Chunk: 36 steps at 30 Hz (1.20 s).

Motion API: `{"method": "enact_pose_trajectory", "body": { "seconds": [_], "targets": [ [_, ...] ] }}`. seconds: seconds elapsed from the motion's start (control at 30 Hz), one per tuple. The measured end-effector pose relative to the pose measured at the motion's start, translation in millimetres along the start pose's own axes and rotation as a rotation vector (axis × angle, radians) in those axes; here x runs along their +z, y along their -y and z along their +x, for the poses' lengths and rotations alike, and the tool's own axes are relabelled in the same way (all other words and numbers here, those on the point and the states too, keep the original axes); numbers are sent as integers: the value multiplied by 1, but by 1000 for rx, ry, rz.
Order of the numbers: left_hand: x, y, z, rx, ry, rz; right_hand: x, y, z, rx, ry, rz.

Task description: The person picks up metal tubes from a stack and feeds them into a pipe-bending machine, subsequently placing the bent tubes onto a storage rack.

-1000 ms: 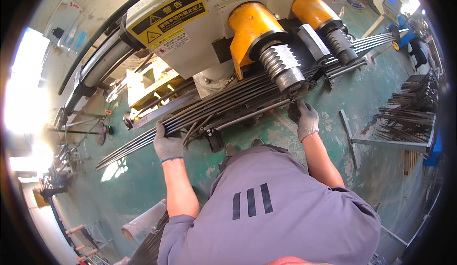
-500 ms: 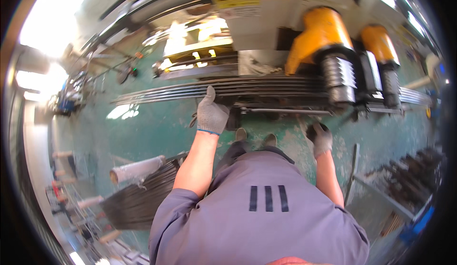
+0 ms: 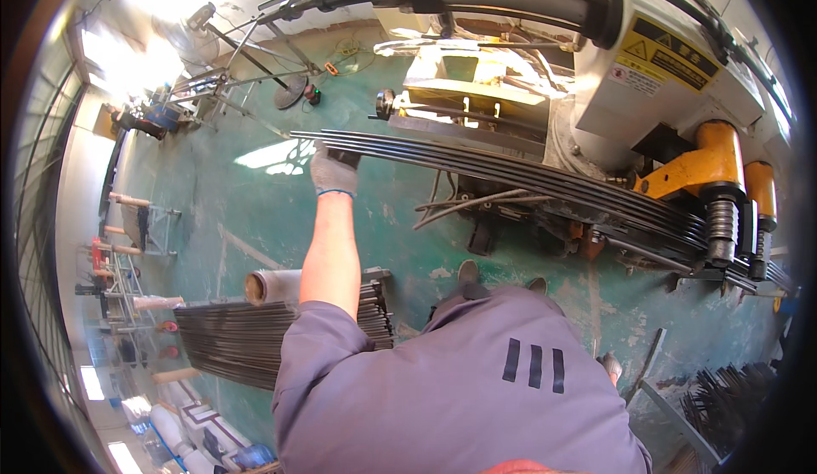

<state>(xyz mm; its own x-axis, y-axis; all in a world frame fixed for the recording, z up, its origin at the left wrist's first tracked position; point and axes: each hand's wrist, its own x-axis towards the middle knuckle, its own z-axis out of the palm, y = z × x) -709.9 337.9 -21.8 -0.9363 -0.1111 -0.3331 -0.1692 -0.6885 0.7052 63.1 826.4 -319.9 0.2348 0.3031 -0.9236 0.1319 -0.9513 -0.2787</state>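
Several long dark metal bars (image 3: 477, 168) lie side by side across the machine, running from upper left down to the right. My left hand (image 3: 334, 173), in a grey knit glove with a blue cuff edge, is closed round the bars close to their left ends. Part of its fingers is hidden behind the bars. Low at my right side, my right hand (image 3: 610, 367) shows only in part beside my shirt. Its fingers are too hidden to read, and no held thing shows there.
Yellow-orange machine heads (image 3: 715, 163) with ribbed metal cylinders stand over the bars' right part. A stack of dark bars (image 3: 255, 338) and a plastic-wrapped roll (image 3: 277, 287) lie behind my left arm. A rack of dark pieces (image 3: 732, 406) stands at lower right.
My view has shifted left. My left hand has moved leftward along the bars to near their ends and closed round them. My right hand has dropped back beside my body.
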Motion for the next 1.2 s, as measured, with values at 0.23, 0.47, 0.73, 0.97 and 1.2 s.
{"method": "enact_pose_trajectory", "body": {
  "seconds": [0.23, 0.47, 0.73, 0.97, 1.2],
  "targets": [
    [-70, -92, 111, 59, -135, 161, 34, -35, -38, -62, -13, -179],
    [-56, -70, 98, 87, 58, 172, 25, -11, -67, -274, 32, -186],
    [-53, -49, 35, -54, 314, 341, 91, -26, -117, -496, 100, -195],
    [-47, -49, 66, -116, 278, 312, 102, -45, -122, -539, 84, -263],
    [-58, -50, 57, -167, 311, 518, 100, -42, -162, -567, -93, -403]
  ]
}}
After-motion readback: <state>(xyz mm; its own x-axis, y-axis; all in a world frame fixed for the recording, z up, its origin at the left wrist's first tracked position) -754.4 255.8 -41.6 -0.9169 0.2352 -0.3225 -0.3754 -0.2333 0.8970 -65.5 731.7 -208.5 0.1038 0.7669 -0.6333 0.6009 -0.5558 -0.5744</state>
